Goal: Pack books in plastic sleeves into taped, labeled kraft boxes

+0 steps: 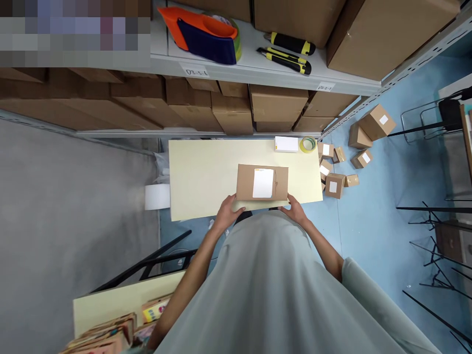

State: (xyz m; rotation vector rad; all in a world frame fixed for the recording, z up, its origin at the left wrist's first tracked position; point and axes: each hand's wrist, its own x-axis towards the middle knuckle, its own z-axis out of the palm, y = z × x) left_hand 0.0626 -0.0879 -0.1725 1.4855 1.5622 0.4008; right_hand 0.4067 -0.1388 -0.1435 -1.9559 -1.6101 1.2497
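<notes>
A brown cardboard box (244,183) with a white label (263,183) on its upper face is close in front of my body, over the near edge of the pale yellow table (202,177). My left hand (229,212) grips its near left corner, thumb apart from the fingers. At the near right corner, my right hand (294,209) holds the box in the same way. The fingertips of both hands are partly hidden by the box. Whether the box rests on the table or is just above it, I cannot tell.
At the table's back stand a white box (286,144) and a tape roll (307,144). Several labelled cartons (335,186) lie on the blue floor to the right. Above, a shelf (243,73) carries a tape dispenser (206,37), utility knives (289,51) and large cartons. A side table (99,305) stands lower left.
</notes>
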